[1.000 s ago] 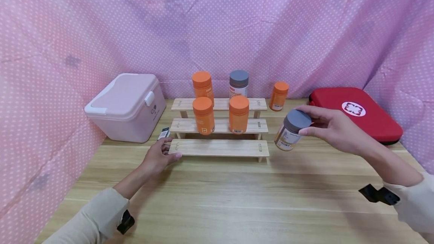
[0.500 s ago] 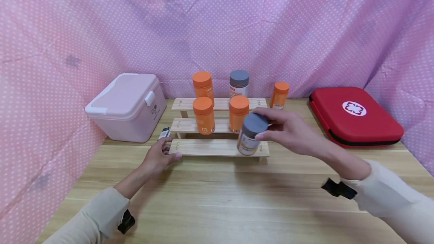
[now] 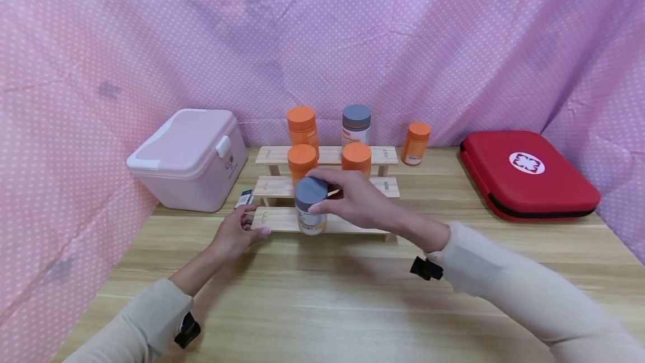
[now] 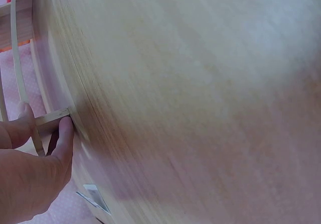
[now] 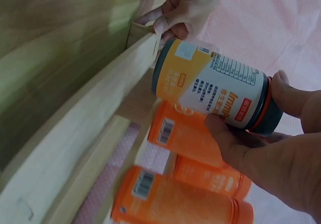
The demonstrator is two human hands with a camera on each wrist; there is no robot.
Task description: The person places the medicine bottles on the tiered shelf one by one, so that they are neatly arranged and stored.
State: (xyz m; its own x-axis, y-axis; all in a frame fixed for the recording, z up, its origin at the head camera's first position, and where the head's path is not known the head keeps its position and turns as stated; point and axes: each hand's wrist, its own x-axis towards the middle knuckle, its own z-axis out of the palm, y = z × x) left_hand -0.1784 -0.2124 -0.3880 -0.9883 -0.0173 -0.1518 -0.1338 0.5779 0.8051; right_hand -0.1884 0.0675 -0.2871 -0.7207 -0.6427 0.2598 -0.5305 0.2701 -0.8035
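My right hand grips a supplement jar with a grey lid and a white and yellow label, holding it around the lid. In the head view the jar overlaps the left half of the lowest step; in the right wrist view its base is near that step's end. My left hand pinches the left end of the three-step wooden rack, thumb and fingers on either side of the board in the left wrist view. Two orange jars stand on the middle step, partly hidden by my right hand and its jar.
On the top step stand an orange jar and a grey-lidded jar. A smaller orange bottle is right of the rack. A pink lidded box stands left, a red first-aid case right. A small card-like item lies behind my left hand.
My right hand has carried the grey-lidded jar leftward, from right of the rack to over the left half of the lowest step. My left hand has stayed on the rack's end.
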